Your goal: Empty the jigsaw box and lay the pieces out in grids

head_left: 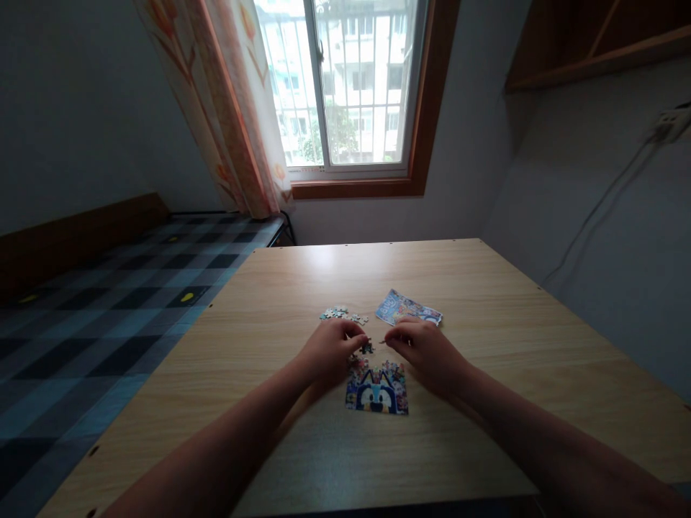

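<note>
A partly joined jigsaw puzzle [376, 392] lies on the table, showing a blue cartoon dog's face with an uneven upper edge. Just above it, my left hand [330, 347] is closed in a pinch at a small dark puzzle piece [367, 347]. My right hand [426, 349] pinches another puzzle piece [383, 342], seen almost edge-on. The two sets of fingertips face each other with a small gap between. Beyond my left hand is a pile of loose puzzle pieces [337, 313]. A few more pieces are partly hidden beside the left fingers.
A colourful printed sheet or packet [407, 309] lies behind my right hand on the wooden table [302, 460]. To the left stands a bed with a checked cover [113, 316]. A window [350, 93] with a curtain [227, 108] is ahead; a cable [599, 198] hangs at the right wall.
</note>
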{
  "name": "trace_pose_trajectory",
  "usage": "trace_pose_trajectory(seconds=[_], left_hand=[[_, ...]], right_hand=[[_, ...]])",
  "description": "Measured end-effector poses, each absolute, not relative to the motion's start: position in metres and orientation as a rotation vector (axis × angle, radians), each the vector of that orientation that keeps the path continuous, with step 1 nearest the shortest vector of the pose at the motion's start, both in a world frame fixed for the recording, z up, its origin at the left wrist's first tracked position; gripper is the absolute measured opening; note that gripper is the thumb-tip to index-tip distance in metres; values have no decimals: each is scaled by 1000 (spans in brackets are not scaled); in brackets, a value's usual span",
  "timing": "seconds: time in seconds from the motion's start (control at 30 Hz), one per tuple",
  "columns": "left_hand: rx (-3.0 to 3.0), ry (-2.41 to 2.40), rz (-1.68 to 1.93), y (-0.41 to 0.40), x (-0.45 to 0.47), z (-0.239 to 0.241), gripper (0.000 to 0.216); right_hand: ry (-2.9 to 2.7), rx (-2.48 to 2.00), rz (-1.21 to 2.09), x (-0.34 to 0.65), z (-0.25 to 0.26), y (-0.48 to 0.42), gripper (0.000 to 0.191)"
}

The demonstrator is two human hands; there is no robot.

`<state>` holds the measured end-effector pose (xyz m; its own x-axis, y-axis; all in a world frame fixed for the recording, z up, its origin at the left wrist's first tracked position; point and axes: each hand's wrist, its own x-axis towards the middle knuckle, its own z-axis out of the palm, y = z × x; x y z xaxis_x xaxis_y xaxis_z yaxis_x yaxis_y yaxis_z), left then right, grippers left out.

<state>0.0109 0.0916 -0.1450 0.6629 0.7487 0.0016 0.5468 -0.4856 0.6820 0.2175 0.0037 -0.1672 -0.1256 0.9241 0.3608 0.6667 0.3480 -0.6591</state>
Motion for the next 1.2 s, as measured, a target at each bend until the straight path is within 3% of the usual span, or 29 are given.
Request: trace_pose_trajectory(seconds=[0.33, 0.6, 0.9, 1.2], left_hand=[[2301, 1282, 453, 133, -15, -138, 29], [2185, 1068, 555, 109, 1, -138, 25], [2178, 969, 807, 81, 12, -137, 18], [2083, 866, 730, 71, 20, -139, 15]], right_hand=[[-1965, -1467, 526, 215, -170, 3, 19], [-1861, -1459, 228, 216, -176, 12, 27], [-1754, -1340, 308, 212, -164, 5, 23], [-1850, -1302, 362, 201, -167, 4, 22]])
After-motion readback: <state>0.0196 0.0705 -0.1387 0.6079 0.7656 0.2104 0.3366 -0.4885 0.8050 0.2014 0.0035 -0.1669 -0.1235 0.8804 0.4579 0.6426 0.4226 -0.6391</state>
